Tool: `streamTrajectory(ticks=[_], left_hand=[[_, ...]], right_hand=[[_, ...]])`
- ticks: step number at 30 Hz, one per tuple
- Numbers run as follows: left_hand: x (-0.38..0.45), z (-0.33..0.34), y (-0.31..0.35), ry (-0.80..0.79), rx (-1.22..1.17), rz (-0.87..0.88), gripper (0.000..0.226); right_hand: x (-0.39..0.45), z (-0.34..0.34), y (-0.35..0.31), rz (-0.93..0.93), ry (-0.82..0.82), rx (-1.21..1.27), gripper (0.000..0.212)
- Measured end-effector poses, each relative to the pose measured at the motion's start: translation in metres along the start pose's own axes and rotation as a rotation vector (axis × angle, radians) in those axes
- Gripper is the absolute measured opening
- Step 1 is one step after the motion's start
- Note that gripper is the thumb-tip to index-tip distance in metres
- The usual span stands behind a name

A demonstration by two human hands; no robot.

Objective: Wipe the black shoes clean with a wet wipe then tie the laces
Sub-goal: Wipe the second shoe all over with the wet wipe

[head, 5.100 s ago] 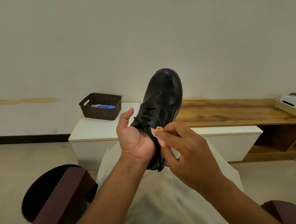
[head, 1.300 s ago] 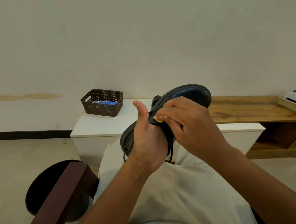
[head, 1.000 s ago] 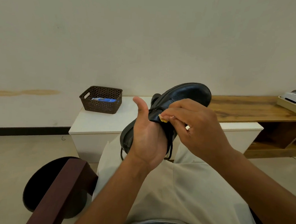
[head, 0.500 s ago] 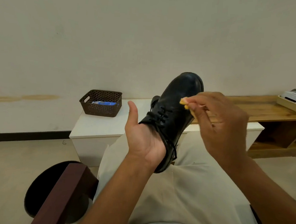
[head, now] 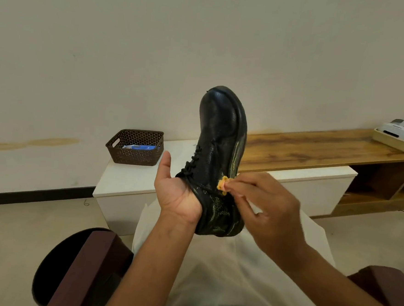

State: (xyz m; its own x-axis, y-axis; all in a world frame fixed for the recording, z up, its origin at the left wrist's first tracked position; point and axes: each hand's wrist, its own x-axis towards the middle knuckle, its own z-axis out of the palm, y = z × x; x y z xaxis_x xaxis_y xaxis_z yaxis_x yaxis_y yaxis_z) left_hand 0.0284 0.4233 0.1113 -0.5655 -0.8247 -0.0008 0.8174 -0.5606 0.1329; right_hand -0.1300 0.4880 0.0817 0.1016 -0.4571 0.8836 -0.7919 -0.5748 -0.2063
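A black leather shoe stands toe-up above my lap, laces running down its left side. My left hand holds it at the opening, fingers hidden inside or behind the shoe, thumb sticking up. My right hand pinches a small crumpled yellowish wipe between its fingertips and presses it against the shoe's right side near the heel. That side looks wet and shiny.
A brown perforated basket holding a blue packet sits on a white low cabinet ahead. A wooden bench top extends right, bearing a cream tray with a white device. Dark chair armrests flank my lap.
The shoe has swung from tilted on its side to toe-up. My right hand with the wipe came down from the toe area to the right side near the heel.
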Motion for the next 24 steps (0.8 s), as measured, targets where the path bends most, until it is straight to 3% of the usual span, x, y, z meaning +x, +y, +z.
streamTrajectory(ticks=[11, 20, 24], left_hand=[[-0.004, -0.005, -0.009, 0.06, 0.002, -0.037, 0.075], [-0.006, -0.005, -0.008, 0.052, 0.014, -0.045, 0.076], [-0.003, 0.0, -0.001, 0.054, -0.012, -0.018, 0.071]], right_hand=[[0.066, 0.005, 0.029, 0.068, 0.167, -0.174, 0.011], [-0.008, 0.009, 0.006, 0.097, 0.01, -0.078, 0.013], [0.005, 0.011, 0.01, 0.041, 0.005, -0.075, 0.013]])
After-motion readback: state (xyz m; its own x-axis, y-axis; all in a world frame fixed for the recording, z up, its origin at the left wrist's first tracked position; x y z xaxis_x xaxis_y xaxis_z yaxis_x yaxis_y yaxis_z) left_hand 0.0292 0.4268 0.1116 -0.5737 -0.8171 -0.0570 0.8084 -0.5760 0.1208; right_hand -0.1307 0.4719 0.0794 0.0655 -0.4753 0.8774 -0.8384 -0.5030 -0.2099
